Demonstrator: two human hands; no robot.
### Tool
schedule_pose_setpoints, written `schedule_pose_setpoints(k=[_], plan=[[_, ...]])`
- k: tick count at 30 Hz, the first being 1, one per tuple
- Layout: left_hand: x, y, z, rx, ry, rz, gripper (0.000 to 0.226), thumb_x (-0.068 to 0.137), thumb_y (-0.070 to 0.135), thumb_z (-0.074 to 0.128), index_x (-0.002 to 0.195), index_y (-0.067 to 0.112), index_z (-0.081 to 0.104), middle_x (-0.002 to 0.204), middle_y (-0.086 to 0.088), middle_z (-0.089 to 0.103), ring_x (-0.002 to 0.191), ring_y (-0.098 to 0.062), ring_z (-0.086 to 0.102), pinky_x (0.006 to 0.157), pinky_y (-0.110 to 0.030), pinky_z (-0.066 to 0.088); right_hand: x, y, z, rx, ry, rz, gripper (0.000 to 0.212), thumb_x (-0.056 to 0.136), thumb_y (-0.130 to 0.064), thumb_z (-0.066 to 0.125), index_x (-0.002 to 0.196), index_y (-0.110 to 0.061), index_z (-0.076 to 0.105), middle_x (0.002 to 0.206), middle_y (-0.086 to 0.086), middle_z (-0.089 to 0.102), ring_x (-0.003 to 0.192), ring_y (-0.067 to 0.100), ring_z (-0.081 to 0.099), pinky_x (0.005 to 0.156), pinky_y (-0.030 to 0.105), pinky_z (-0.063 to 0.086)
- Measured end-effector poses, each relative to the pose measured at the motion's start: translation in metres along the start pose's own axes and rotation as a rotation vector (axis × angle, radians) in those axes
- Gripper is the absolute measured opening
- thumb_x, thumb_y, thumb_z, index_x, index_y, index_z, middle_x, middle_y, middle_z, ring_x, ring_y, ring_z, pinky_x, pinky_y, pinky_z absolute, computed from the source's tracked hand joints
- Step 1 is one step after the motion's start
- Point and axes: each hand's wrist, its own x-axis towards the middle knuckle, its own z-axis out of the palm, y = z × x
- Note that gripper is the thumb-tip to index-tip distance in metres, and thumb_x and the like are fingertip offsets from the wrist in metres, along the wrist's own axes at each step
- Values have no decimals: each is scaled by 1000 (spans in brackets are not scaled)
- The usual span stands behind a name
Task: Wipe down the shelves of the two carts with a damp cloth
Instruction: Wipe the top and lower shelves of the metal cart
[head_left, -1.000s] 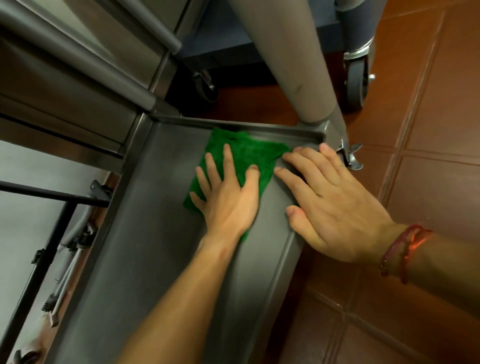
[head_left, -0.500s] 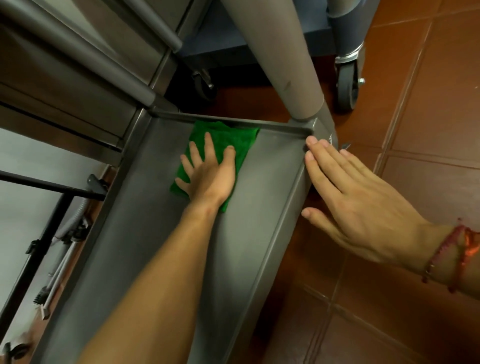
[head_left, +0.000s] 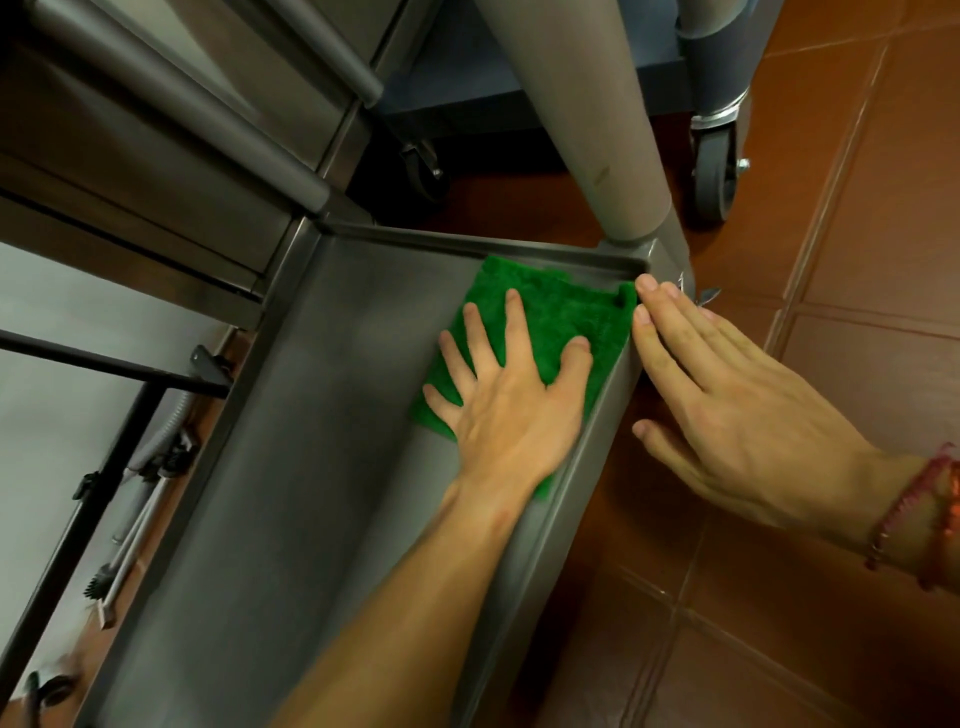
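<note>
**Left grip** (head_left: 511, 410), flat with fingers spread, presses the cloth (head_left: 566, 312) into the far right corner of the shelf (head_left: 322, 415). **Right grip** (head_left: 737, 415), fingers straight and holding nothing, lies against the right rim (head_left: 524, 571). Wiping appears mid-course. Whether other shelves or the far cart (head_left: 447, 78) are done cannot be told.

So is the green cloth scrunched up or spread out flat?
Spread flat. The green cloth lies open on the cart shelf, pressed under the left hand, fingers straight and splayed.
</note>
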Motion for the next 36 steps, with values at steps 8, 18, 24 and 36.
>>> schedule_pose_setpoints(k=[8, 18, 24, 36], plan=[[59, -29, -21, -44, 4, -129, 69, 95, 69, 22, 155, 44, 0, 166, 7, -9, 151, -21, -16, 117, -62, -9, -1, -1, -4, -10, -11, 4, 81, 98, -41, 45, 156, 1, 8, 165, 19, -2, 153, 32, 6, 121, 50, 25], [85, -52, -43, -132, 290, -258, 59, 99, 46, 43, 150, 17, 36, 148, -15, 44, 136, -36, 39, 112, -49, 30, -1, 2, -8, -23, -47, -3, 83, 95, -39, 48, 156, 1, 10, 165, 20, 0, 153, 33, 7, 121, 49, 27], [80, -57, -59, -307, 248, -272, 28, 62, 34, 77, 80, 15, 65, 98, -15, 72, 94, -33, 68, 73, -38, 53, -1, 1, -14, -28, -71, 6, 82, 94, -38, 50, 156, 1, 13, 165, 21, 4, 152, 34, 11, 120, 48, 27], [42, -44, -91, -376, 244, -219, 16, 64, 23, 74, 69, 9, 66, 63, 1, 65, 64, -23, 64, 56, -28, 44, 3, -4, -32, 52, -148, 42, 89, 88, -39, 58, 157, -4, 15, 166, 15, 6, 152, 30, 15, 120, 42, 21]])
